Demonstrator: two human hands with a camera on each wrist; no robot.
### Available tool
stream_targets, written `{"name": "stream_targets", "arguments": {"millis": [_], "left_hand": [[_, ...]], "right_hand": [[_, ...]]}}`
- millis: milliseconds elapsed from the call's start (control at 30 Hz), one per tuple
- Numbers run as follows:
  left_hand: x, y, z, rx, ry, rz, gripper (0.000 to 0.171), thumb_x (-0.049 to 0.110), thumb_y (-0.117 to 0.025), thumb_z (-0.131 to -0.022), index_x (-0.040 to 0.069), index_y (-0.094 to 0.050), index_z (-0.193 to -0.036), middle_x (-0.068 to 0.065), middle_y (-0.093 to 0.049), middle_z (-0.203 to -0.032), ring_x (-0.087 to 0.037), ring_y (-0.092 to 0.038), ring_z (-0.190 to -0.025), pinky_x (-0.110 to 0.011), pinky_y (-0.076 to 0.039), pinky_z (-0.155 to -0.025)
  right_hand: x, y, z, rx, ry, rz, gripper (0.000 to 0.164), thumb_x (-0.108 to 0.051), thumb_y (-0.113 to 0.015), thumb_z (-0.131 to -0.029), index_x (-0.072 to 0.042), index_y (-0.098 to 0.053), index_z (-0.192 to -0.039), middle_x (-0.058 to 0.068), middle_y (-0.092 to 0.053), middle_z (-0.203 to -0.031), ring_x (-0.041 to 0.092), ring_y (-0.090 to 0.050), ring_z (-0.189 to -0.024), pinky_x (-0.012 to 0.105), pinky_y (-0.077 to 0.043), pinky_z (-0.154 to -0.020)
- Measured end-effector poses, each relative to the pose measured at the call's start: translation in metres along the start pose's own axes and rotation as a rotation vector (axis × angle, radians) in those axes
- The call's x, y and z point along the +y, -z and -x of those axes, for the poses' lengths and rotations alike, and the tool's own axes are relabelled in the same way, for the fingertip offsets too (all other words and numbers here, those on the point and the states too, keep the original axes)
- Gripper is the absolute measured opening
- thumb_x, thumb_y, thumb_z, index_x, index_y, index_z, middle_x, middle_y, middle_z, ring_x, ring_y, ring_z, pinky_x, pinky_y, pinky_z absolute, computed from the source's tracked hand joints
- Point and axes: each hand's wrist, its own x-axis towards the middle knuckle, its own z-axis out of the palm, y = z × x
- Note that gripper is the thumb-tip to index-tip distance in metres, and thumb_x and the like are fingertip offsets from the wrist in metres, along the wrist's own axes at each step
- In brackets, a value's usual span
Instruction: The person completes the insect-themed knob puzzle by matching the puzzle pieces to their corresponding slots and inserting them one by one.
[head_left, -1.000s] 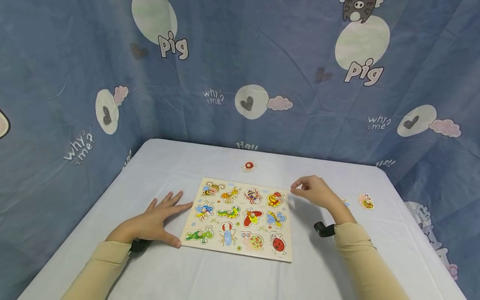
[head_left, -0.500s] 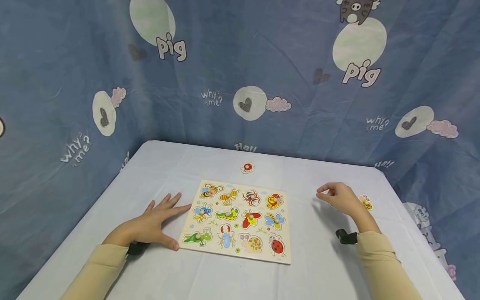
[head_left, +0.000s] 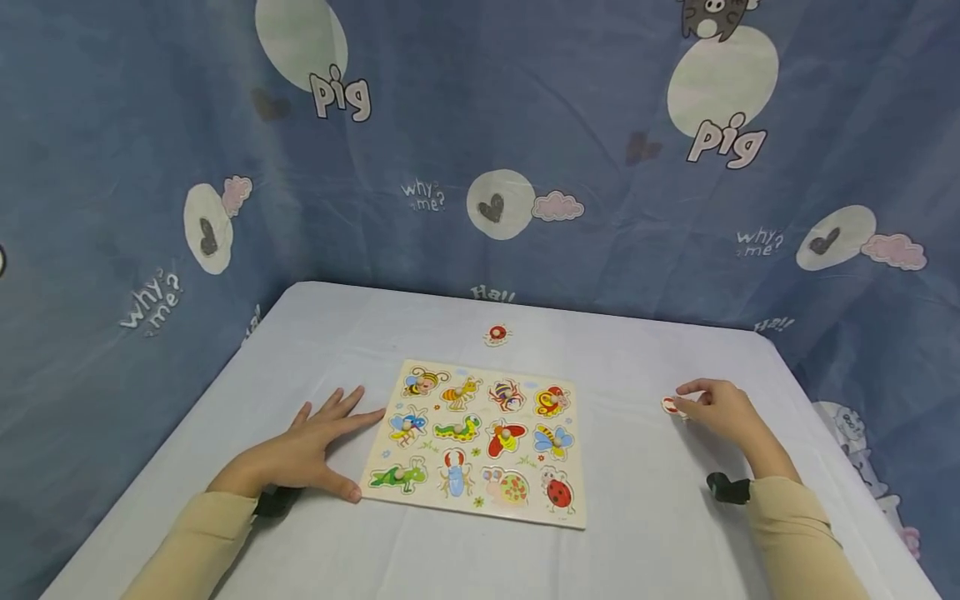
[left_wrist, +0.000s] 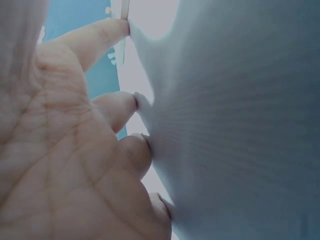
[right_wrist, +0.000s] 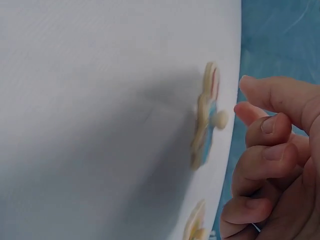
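Note:
My left hand lies with spread fingers on the table, thumb and forefinger against the left edge of a wooden insect peg puzzle board. In the left wrist view its fingertips meet the white surface. My right hand is off to the right, over a stag beetle puzzle piece in red and blue. The right wrist view shows that piece's round knob just short of the thumb and forefinger; the other fingers are loosely curled. Nothing is held.
A red ladybug piece lies behind the board. Beyond the beetle piece, a yellowish piece shows partly in the right wrist view; the right hand hides it in the head view. The white table ends at blue curtains.
My right hand has moved right, from beside the board's upper right corner to the stag beetle piece. My left hand has stayed at the board's left edge.

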Motion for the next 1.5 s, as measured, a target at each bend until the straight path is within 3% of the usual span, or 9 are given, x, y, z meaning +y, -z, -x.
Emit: {"name": "stream_targets", "arguments": {"millis": [467,1000,1500], "left_hand": [[0.007,0.003,-0.013,-0.037,-0.006,-0.006,0.122,0.056,-0.101,-0.061,0.026,-0.045,-0.165,-0.023,-0.009,-0.180,-0.056,0.003,-0.165,-0.085,0.006,-0.121],[0.004,0.005,0.000,-0.022,0.022,0.017,0.121,0.055,-0.102,-0.061,0.026,-0.047,-0.164,-0.024,-0.009,-0.180,-0.057,0.005,-0.164,-0.086,0.008,-0.120],[0.003,0.003,-0.001,-0.014,0.028,0.011,0.120,0.056,-0.101,-0.061,0.028,-0.047,-0.164,-0.023,-0.009,-0.181,-0.056,0.005,-0.165,-0.085,0.008,-0.121]], "right_hand": [[0.031,0.008,0.010,0.027,-0.015,0.035,0.039,-0.026,-0.073,-0.099,0.005,-0.072,-0.122,-0.004,-0.048,-0.068,0.014,-0.042,-0.063,0.029,-0.035,-0.056],[0.023,-0.005,0.006,0.065,0.067,0.031,0.034,-0.024,-0.072,-0.101,0.003,-0.073,-0.123,-0.005,-0.046,-0.065,0.011,-0.039,-0.058,0.028,-0.032,-0.054],[0.021,-0.007,0.006,0.066,0.083,0.051,0.028,-0.020,-0.071,-0.102,0.003,-0.072,-0.117,0.000,-0.052,-0.071,0.015,-0.044,-0.063,0.029,-0.034,-0.054]]}}
